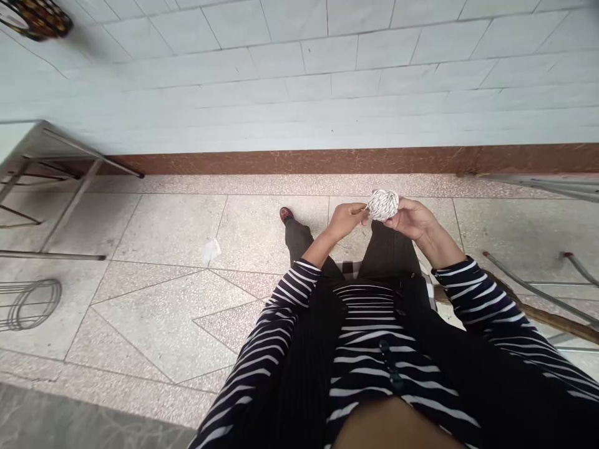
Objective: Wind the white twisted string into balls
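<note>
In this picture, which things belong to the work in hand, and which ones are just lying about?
In the work:
Wound ball of dark-flecked white cord, held in the right hand
Left hand, at its edge

Just around:
White scrap on the floor
Looped wires at the left
Metal-legged table, also at the left

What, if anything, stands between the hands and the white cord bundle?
Nothing visible. The right hand holds the white cord bundle from its right side, and the left hand is at its left edge, with no object showing in between.
</note>
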Action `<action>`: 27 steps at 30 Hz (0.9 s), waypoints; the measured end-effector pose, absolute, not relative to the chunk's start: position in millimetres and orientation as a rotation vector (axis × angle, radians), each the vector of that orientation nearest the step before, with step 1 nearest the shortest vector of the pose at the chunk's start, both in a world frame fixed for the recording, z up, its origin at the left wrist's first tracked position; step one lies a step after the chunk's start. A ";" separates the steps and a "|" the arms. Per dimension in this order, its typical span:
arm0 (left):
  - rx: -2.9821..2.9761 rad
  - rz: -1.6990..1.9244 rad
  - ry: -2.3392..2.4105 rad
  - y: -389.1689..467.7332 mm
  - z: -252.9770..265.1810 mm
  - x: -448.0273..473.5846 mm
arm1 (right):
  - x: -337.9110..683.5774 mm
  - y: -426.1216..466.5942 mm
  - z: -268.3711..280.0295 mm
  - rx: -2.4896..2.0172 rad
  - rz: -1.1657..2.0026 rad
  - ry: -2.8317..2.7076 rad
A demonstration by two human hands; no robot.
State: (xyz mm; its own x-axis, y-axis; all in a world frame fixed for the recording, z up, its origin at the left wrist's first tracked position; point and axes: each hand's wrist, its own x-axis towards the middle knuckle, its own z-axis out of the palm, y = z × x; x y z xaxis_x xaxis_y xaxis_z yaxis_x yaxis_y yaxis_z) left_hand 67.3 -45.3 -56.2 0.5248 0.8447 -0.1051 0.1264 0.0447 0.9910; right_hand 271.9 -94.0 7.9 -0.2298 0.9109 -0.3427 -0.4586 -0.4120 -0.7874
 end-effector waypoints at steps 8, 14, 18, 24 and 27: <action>1.870 0.632 1.100 -12.6 -49.9 28.6 | 264.7 -99.2 4.9 -0.834 1.942 -0.679; 2.033 0.455 1.166 -22.2 -68.0 28.1 | 275.6 -74.2 15.0 -0.908 1.713 -0.721; 1.904 0.414 1.117 -38.4 -88.2 26.4 | 278.3 -52.9 25.2 -0.955 1.582 -0.631; 1.740 0.550 1.205 -29.1 -84.9 19.6 | 266.0 -44.5 42.0 -0.959 1.648 -0.661; 1.715 0.786 1.086 -15.6 -65.1 35.5 | 252.0 -45.2 42.2 -1.018 1.764 -0.721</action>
State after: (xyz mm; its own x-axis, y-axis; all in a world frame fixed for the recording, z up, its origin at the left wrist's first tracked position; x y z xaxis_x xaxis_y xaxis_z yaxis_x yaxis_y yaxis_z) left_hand 35.5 -15.6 -65.1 0.4050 0.9136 0.0364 0.3199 -0.1789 0.9304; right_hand 252.0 -45.2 42.2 -0.2106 0.9233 -0.3211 -0.4338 -0.3826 -0.8157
